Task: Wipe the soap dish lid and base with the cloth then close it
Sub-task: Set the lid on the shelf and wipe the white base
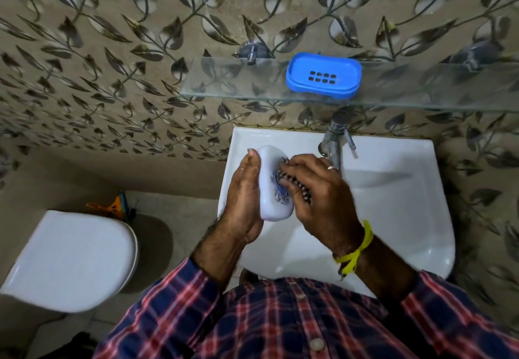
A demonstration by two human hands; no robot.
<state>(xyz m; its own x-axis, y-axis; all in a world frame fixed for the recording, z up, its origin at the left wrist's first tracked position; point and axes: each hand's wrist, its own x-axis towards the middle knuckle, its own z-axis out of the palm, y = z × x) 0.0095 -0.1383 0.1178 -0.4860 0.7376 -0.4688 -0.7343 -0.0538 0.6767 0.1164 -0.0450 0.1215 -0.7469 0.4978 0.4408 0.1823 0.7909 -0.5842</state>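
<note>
Lid: white, gripped edgewise by left hand over sink.
Right hand: fingers curled, pressing patterned cloth inside.
Base: blue, on glass shelf.
Risk: hard rubbing could slip the lid into the sink.

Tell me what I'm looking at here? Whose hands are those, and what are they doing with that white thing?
The camera sits on a person's head, looking down at a white sink. The left hand holds the white soap dish lid at its edge. The right hand presses a patterned cloth into it, wiping. The blue soap dish base waits on the glass shelf above the tap. A toilet stands on the left.
</note>
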